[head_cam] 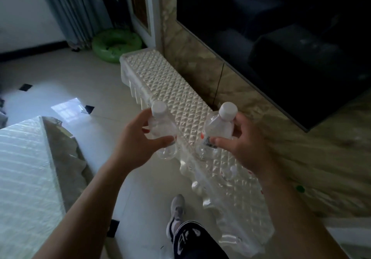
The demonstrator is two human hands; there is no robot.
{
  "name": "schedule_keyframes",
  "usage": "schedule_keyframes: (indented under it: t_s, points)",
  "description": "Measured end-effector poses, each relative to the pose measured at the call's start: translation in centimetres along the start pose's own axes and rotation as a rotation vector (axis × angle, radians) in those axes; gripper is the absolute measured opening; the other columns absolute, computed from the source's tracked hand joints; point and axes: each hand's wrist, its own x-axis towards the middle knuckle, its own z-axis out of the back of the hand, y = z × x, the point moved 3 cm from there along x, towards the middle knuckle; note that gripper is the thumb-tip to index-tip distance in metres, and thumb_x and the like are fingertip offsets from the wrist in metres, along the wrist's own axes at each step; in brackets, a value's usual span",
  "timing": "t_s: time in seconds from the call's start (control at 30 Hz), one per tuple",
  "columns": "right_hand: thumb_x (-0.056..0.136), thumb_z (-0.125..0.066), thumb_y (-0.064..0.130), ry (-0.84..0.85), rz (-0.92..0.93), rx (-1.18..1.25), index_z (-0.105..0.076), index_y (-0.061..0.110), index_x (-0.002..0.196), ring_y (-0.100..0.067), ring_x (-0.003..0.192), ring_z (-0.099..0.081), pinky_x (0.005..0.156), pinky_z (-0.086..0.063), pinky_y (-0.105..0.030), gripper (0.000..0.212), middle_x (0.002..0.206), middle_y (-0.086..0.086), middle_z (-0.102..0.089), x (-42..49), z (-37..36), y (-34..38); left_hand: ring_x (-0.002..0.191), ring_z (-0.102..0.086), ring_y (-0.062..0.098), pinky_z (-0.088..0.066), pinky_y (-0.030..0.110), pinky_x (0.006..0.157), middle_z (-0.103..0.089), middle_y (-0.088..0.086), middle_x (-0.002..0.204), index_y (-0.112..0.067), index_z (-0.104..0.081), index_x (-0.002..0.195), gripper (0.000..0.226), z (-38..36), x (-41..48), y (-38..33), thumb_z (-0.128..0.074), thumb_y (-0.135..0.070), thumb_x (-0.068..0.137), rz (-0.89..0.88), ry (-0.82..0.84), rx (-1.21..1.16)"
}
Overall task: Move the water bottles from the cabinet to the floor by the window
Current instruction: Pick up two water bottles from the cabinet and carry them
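Note:
My left hand (138, 138) grips a clear water bottle (161, 132) with a white cap, held upright over the floor beside the cabinet's edge. My right hand (239, 138) grips a second clear bottle (217, 127) with a white cap and a red-and-blue label, above the long white cabinet (176, 86) with its quilted top. More bottles (228, 173) lie on the cabinet top below my right wrist, blurred. The curtain (74, 11) by the window hangs at the far left.
A dark television (281, 37) fills the wall right of the cabinet. A green inflatable ring (116, 43) lies on the floor near the curtain. A white-topped table (24, 168) stands at my left. My shoe (177, 206) is on the tiled floor (60, 82).

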Motion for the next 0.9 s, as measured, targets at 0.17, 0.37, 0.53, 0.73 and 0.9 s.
schedule_keyframes:
  t_s: [0.17,0.37,0.53,0.73,0.9]
  points:
    - [0.063,-0.088,0.028,0.049,0.037,0.011,-0.06,0.04,0.104,-0.002,0.095,-0.066,0.079,-0.054,-0.023,0.051,0.101,0.015,-0.07,6.3,-3.1,0.6,0.095,-0.065,0.008,-0.056,0.039,0.085,-0.068,-0.017,0.105,-0.037,-0.057,0.116,0.066,2.6,4.5,2.5,-0.088,-0.043,0.058,0.012,-0.051,0.015]
    - [0.062,-0.089,0.027,0.079,0.045,0.048,-0.062,0.032,0.108,-0.007,0.094,-0.067,0.081,-0.058,-0.032,0.053,0.102,0.011,-0.071,14.7,-5.7,0.9,0.095,-0.065,0.005,-0.056,0.039,0.085,-0.067,-0.02,0.106,-0.036,-0.057,0.119,0.068,5.6,10.9,4.5,-0.088,-0.039,0.059,0.042,-0.121,0.036]
    - [0.061,-0.09,0.022,0.105,0.073,0.037,-0.063,0.031,0.105,-0.004,0.091,-0.067,0.076,-0.057,-0.027,0.052,0.096,0.014,-0.071,20.8,-7.5,2.0,0.094,-0.065,0.005,-0.056,0.038,0.085,-0.067,-0.021,0.107,-0.037,-0.056,0.122,0.072,7.5,15.7,6.0,-0.089,-0.036,0.058,0.061,-0.164,0.03]
    - [0.061,-0.09,0.026,0.125,0.09,0.006,-0.061,0.035,0.108,-0.004,0.093,-0.065,0.078,-0.058,-0.03,0.056,0.099,0.018,-0.069,26.1,-9.3,3.1,0.097,-0.065,0.008,-0.056,0.041,0.086,-0.066,-0.021,0.107,-0.035,-0.058,0.122,0.072,9.1,20.5,7.8,-0.089,-0.038,0.057,0.076,-0.172,0.004]
    - [0.061,-0.09,0.026,0.124,0.084,-0.013,-0.06,0.035,0.111,-0.004,0.093,-0.066,0.076,-0.055,-0.024,0.059,0.101,0.014,-0.069,29.8,-11.3,4.2,0.099,-0.064,0.006,-0.056,0.041,0.085,-0.066,-0.02,0.108,-0.032,-0.058,0.122,0.071,10.6,24.4,9.6,-0.088,-0.039,0.058,0.059,-0.147,-0.015]
